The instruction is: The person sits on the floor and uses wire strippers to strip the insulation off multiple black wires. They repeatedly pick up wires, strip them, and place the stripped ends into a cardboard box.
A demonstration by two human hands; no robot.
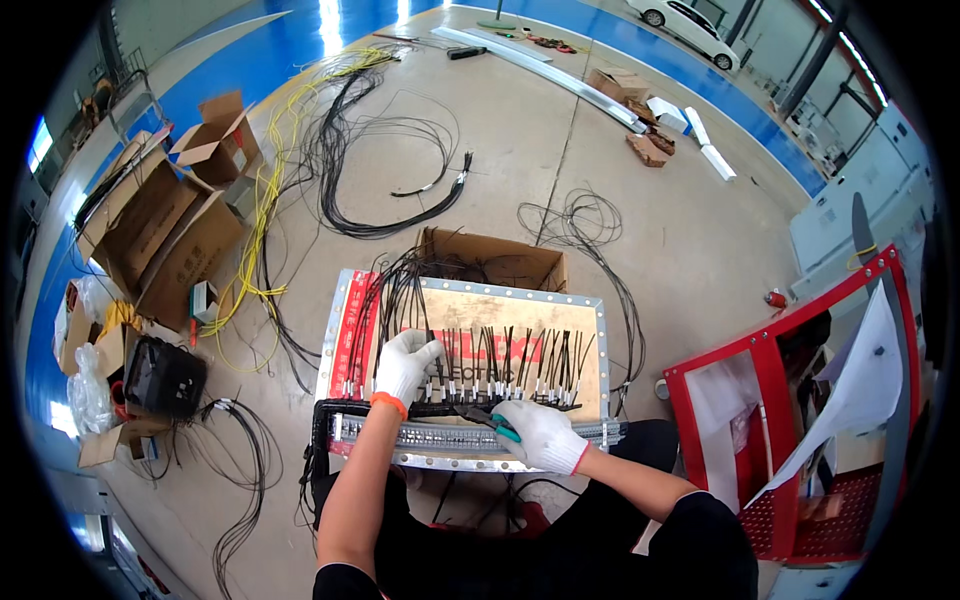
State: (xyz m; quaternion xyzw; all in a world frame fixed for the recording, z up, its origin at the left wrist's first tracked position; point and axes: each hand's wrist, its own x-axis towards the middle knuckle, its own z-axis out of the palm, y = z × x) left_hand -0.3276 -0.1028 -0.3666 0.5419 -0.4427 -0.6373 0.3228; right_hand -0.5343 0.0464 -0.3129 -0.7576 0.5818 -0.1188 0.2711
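Note:
My left hand [407, 366], in a white knit glove with an orange cuff, pinches a black wire at the left part of a row of upright black wires [500, 365] with white tags. In my right hand [545, 437], also gloved, is a pair of pliers [503, 425] with teal and black handles. Its dark jaws point left, close to a thick black wire bundle [430, 408] along the row's foot; whether they touch a wire is too small to tell. A grey terminal strip [440, 436] runs below the bundle, on a wooden crate [470, 309] with metal edging.
An open cardboard box [545, 268] with wires stands behind the crate. Black cable coils [345, 215] and yellow cable [268, 215] lie on the floor. Boxes [165, 235] stand at left, beside a black container [165, 378]. A red metal frame [720, 350] stands at right.

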